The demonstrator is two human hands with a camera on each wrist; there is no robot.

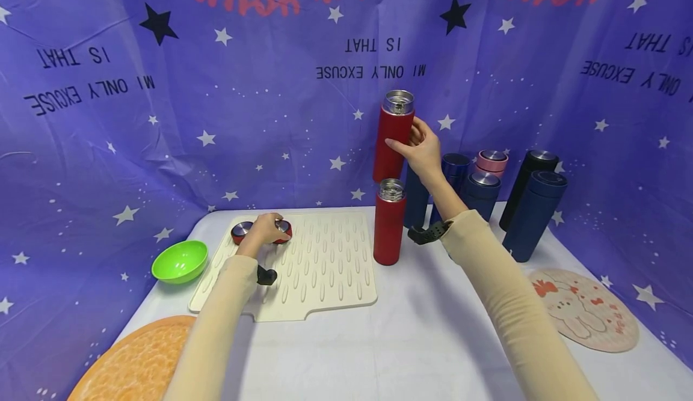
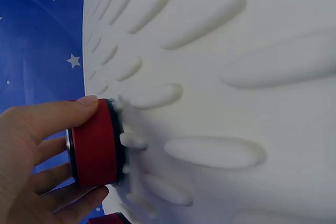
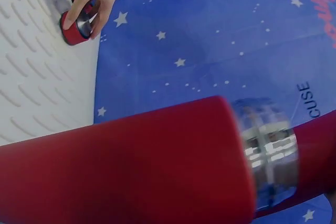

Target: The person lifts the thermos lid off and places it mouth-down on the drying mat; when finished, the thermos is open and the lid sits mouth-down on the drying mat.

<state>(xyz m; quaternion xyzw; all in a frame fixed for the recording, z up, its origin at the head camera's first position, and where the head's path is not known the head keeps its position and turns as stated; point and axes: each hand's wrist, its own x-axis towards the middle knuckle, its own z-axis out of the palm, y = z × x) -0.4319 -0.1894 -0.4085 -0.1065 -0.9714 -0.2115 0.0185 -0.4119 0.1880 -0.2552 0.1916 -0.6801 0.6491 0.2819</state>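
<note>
My left hand (image 1: 263, 229) grips a red bottle lid (image 2: 95, 150) with a steel top, thumb on one side and fingers on the other, right at the surface of the cream drying mat (image 1: 330, 269). Beside it on the mat sits a second red lid (image 1: 242, 231). Held up by my right hand (image 1: 424, 148) is a lidless red thermos bottle (image 1: 391, 136), upright, its steel neck showing. Just below it another red thermos bottle (image 1: 388, 229), also without a lid, stands at the mat's right edge; it fills the foreground of the right wrist view.
Several bottles stand at the back right, among them a pink one (image 1: 491, 162), a black one (image 1: 527, 187) and a dark blue one (image 1: 536, 217). A green bowl (image 1: 180, 261) is left of the mat. An orange round mat (image 1: 138, 362) and a rabbit-printed mat (image 1: 585, 311) lie nearer.
</note>
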